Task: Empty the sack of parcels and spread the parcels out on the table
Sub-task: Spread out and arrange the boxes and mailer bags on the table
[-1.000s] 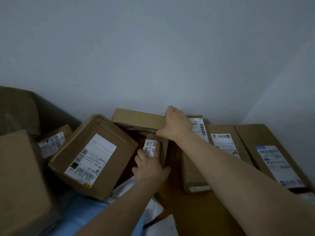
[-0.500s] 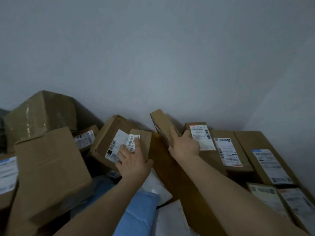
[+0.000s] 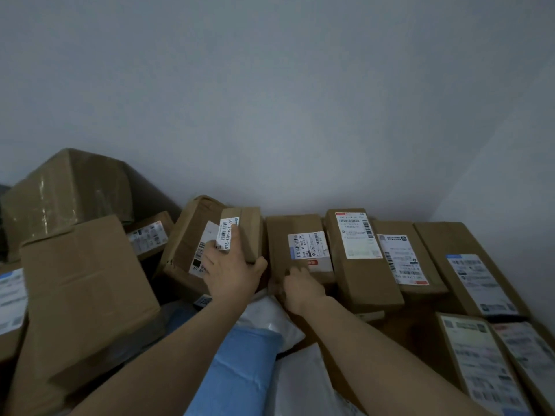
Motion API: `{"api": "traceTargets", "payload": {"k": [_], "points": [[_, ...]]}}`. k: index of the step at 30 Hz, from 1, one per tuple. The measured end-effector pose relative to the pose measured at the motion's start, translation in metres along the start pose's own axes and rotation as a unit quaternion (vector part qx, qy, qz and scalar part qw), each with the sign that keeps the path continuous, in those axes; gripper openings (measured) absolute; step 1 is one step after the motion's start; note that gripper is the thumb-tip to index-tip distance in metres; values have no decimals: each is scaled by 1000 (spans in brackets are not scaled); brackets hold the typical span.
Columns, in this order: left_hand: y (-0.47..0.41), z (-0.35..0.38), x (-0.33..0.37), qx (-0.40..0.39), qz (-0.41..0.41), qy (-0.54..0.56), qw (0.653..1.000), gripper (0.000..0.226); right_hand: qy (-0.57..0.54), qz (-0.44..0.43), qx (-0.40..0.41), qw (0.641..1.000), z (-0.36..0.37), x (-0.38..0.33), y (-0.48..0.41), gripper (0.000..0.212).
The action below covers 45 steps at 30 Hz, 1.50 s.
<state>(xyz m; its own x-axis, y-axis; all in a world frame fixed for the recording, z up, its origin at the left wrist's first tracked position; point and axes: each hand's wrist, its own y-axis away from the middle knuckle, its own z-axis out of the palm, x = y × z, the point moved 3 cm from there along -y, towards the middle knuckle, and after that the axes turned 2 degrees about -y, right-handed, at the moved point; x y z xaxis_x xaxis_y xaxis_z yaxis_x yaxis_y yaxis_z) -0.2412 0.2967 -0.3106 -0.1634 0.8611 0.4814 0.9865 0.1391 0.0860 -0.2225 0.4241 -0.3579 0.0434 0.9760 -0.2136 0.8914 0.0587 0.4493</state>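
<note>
Two hands work among cardboard parcels on a corner desk (image 3: pixel 402 331): the left hand (image 3: pixel 231 274) grips a small labelled parcel (image 3: pixel 244 232) by its near end, fingers across the white label and thumb round the right side, raised in front of a larger box (image 3: pixel 183 247). Just to its right, the right hand (image 3: pixel 300 291) curls its fingers on the near edge of a flat parcel (image 3: pixel 297 235) that lies at the left end of a row of label-up boxes (image 3: pixel 360 271) along the wall. A blue mailer bag (image 3: pixel 240 370) and a white mailer bag (image 3: pixel 270 313) lie between the forearms.

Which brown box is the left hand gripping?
The small box labelled 159-159-A03-280; the left hand grips its near end, while the right hand touches a flatter neighbour.
</note>
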Motion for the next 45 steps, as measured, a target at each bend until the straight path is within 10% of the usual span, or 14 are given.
{"api": "traceTargets", "payload": {"k": [3, 7, 14, 21, 27, 34, 40, 45], "points": [[-2, 7, 9, -13, 45, 8, 999, 86, -264, 41, 91, 959, -9, 17, -1, 28], [4, 27, 28, -72, 113, 60, 989, 92, -639, 73, 90, 761, -28, 31, 3, 75], [31, 53, 62, -228, 199, 183, 935, 117, -621, 43, 309, 719, -52, 78, 32, 79], [68, 93, 95, -300, 254, -3, 920, 114, -615, 100, 440, 646, -66, 151, 101, 52], [66, 116, 125, -229, 181, -22, 956, 89, -618, 185, 422, 637, -30, 173, 151, 33], [73, 105, 133, -185, 254, -115, 942, 68, -461, 318, 354, 749, 1, 172, 166, 52], [72, 112, 131, -210, 274, -129, 930, 60, -514, 349, 286, 729, -7, 164, 142, 54], [61, 111, 128, -223, 254, -121, 933, 65, -426, 331, 311, 782, -12, 161, 112, 56]]}}
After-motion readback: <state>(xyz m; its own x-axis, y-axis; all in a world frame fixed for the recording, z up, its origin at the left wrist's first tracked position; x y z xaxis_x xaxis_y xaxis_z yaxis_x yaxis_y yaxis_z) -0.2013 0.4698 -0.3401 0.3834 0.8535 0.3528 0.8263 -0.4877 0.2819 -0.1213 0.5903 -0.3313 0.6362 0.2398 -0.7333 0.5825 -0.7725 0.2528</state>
